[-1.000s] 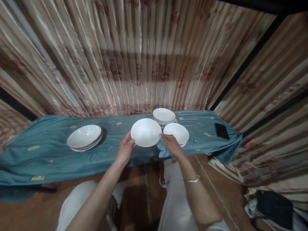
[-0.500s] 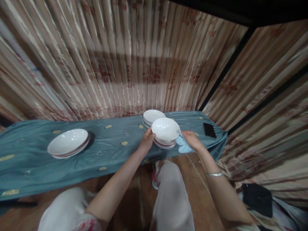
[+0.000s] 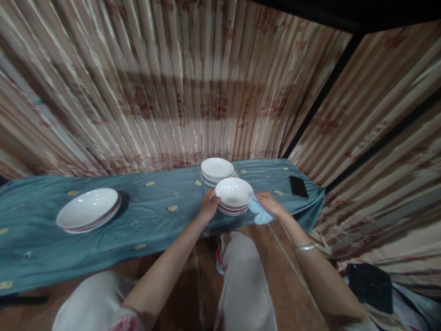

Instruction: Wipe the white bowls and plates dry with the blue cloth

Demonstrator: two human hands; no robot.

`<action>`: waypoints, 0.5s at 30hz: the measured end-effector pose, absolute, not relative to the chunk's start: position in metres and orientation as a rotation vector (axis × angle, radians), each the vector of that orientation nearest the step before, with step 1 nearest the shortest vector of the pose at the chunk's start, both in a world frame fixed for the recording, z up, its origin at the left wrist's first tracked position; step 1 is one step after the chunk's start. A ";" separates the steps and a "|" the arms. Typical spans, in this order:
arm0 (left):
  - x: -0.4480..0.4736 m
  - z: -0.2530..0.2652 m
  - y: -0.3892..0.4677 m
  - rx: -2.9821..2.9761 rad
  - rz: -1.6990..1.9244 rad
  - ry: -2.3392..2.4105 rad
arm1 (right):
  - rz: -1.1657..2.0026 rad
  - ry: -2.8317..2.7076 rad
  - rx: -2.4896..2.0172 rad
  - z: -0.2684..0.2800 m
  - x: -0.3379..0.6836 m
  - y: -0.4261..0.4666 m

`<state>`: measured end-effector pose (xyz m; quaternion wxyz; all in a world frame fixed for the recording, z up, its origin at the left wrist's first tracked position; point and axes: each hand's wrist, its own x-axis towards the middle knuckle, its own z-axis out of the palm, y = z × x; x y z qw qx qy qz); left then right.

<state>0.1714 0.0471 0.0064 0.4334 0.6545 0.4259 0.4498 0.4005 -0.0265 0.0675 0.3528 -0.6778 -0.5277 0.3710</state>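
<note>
A white bowl (image 3: pixel 234 192) sits just over a short stack of red-rimmed plates (image 3: pixel 233 211) near the front edge of the cloth. My left hand (image 3: pixel 208 205) is closed on the bowl's left rim, thumb toward the inside. On the opposite side, my right hand (image 3: pixel 269 203) grips a light blue cloth (image 3: pixel 259 212) whose edge touches the bowl's right rim. Behind the bowl stands another stack of white dishes (image 3: pixel 217 169). Whether the held bowl rests on the plates beneath cannot be made out.
A stack of white dishes (image 3: pixel 88 209) lies at the left on the teal tablecloth (image 3: pixel 155 216). A black phone (image 3: pixel 298 187) is near the right end. Pleated curtains (image 3: pixel 193 82) hang behind, and a dark pole (image 3: pixel 324 92) slants at the right.
The bowl has come down and levelled, now closer to the plates under it. Both hands have lowered slightly with it, the blue cloth still at its right rim.
</note>
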 end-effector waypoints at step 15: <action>0.175 -0.007 0.042 1.494 1.103 1.122 | 0.813 -1.597 -1.886 0.070 0.406 -0.022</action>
